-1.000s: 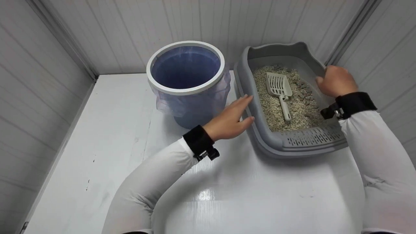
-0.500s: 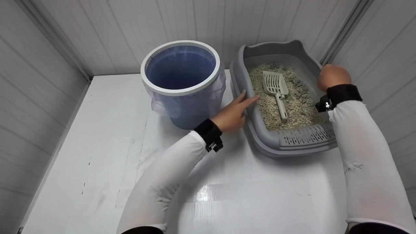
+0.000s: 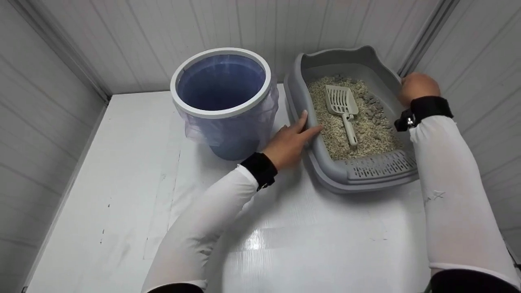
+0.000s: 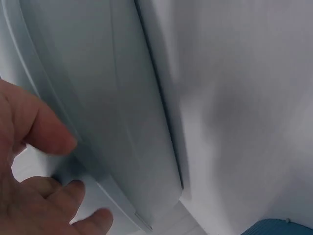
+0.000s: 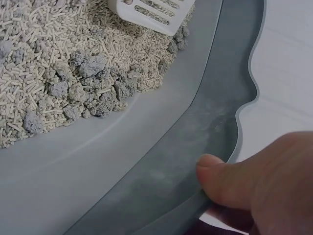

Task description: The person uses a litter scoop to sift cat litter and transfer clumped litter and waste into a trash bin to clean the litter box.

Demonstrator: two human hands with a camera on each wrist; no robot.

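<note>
A glossy white bench (image 3: 134,171) fills the booth. On it, at the back, stands a round bin (image 3: 222,101) lined with a thin bluish bag, just beside a grey moulded-plastic litter tray (image 3: 366,173) with a wavy rim and slotted front ledge. Both hands flank the tray, seemingly to steady it. The left hand (image 3: 290,142) lies on the near-left rim, fingers straight. The right hand (image 3: 419,86) curls over the far-right rim, thumb pressed inside. Pale pellets, grey clumps and a slotted cream scoop (image 3: 342,106) lie within.

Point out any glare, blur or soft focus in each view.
Head view: a bright glare patch on the white table, otherwise sharp. Left wrist view: the left hand and litter box wall are soft and streaky. Right wrist view: litter pellets crisp, the right hand slightly soft.
</note>
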